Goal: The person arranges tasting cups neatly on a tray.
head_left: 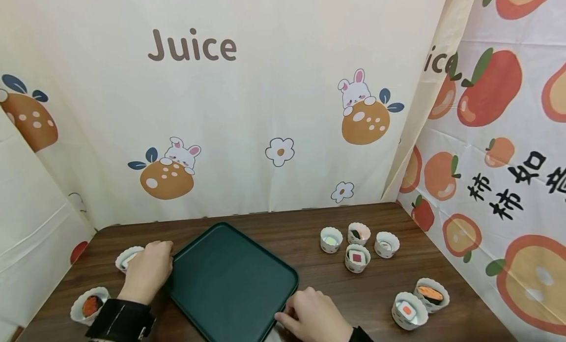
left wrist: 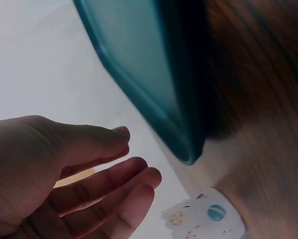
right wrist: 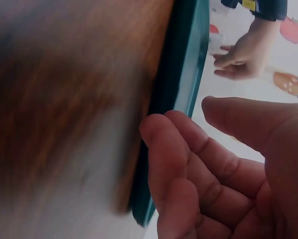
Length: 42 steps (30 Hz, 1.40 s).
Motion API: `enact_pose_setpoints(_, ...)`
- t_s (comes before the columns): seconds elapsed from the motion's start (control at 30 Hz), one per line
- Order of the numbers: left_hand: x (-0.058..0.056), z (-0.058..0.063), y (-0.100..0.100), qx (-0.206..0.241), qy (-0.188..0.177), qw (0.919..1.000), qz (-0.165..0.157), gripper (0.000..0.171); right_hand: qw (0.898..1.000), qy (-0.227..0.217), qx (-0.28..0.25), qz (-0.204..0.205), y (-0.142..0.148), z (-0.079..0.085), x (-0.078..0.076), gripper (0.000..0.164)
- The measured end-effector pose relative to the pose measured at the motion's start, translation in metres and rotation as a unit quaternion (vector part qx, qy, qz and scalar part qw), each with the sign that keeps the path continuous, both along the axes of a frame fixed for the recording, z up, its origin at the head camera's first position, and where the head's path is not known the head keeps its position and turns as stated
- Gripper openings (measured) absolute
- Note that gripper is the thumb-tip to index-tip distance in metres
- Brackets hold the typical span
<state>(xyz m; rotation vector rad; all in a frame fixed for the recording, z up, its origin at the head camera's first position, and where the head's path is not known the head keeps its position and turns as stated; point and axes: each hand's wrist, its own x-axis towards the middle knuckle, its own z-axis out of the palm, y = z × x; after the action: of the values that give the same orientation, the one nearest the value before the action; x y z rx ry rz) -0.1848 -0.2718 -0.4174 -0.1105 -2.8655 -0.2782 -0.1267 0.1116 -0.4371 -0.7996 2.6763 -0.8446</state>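
The dark green tray sits mid-bench, 1 corner aimed at 12 o'clock, an angle that presumably gives both sides an easy edge to reach. At its 9 o'clock is the left hand, fingers loosely curved, a narrow gap to the thumb and nothing held, with a white paper cup just beside it. At 4 o'clock the right hand bends its fingers by the tray wall, thumb apart, gripping nothing; whether the fingertips touch the wall I cannot tell. A cup with an orange-topped sushi piece stands between 8 and 9 o'clock, a cluster of 4 cups between 2 and 3, and a pair of cups near 3. The frilled cups probably keep the small pieces apart, and standing off the tray likely leaves its sides within reach
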Motion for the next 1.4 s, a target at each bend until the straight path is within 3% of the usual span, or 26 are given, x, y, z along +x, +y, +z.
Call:
enact_pose_setpoints(0.1, -0.006, -0.005, -0.001, -0.004, -0.017, 0.9998, 0.004, 0.009, 1.0, -0.015, 0.005, 0.011, -0.005, -0.004, -0.001, 0.04)
enact_pose_setpoints(0.3, -0.009, -0.012, -0.004, -0.01, -0.075, 0.9971, 0.013, 0.005, 0.999, -0.05, 0.002, -0.014, -0.015, -0.009, 0.002, 0.041)
enact_pose_setpoints(0.4, -0.01, -0.014, -0.005, -0.014, -0.081, 0.9966, 0.01, 0.003, 0.998, -0.052, 0.001, -0.02, -0.018, -0.011, 0.001, 0.037)
enact_pose_setpoints(0.57, -0.012, -0.017, -0.005, -0.017, -0.08, 0.9967, 0.007, 0.005, 0.998, -0.058, 0.002, -0.017, -0.019, -0.013, 0.0, 0.033)
enact_pose_setpoints(0.7, -0.014, -0.02, -0.004, -0.01, -0.065, 0.9977, 0.011, 0.004, 0.998, -0.054, -0.002, -0.02, -0.018, -0.024, -0.004, 0.034)
enact_pose_setpoints(0.83, -0.015, -0.021, -0.001, -0.011, -0.051, 0.9985, 0.017, 0.009, 0.999, -0.047, -0.014, -0.009, -0.015, -0.041, -0.011, 0.033)
enact_pose_setpoints(0.97, -0.014, -0.023, -0.002, -0.023, -0.053, 0.9981, 0.019, 0.013, 0.999, -0.025, -0.024, 0.008, -0.01, -0.072, -0.021, 0.035)
enact_pose_setpoints(1.07, -0.012, -0.023, -0.002, -0.031, -0.05, 0.9981, 0.016, 0.016, 0.999, -0.015, -0.028, 0.015, -0.006, -0.083, -0.026, 0.037)
enact_pose_setpoints(1.2, -0.008, -0.024, 0.003, -0.042, -0.025, 0.9988, 0.007, 0.018, 0.999, -0.006, -0.034, 0.018, 0.003, -0.083, -0.029, 0.035)
enact_pose_setpoints(1.4, 0.002, -0.025, 0.012, -0.049, 0.011, 0.9987, -0.009, 0.017, 0.998, 0.033, -0.05, -0.001, 0.017, -0.07, -0.029, 0.033)
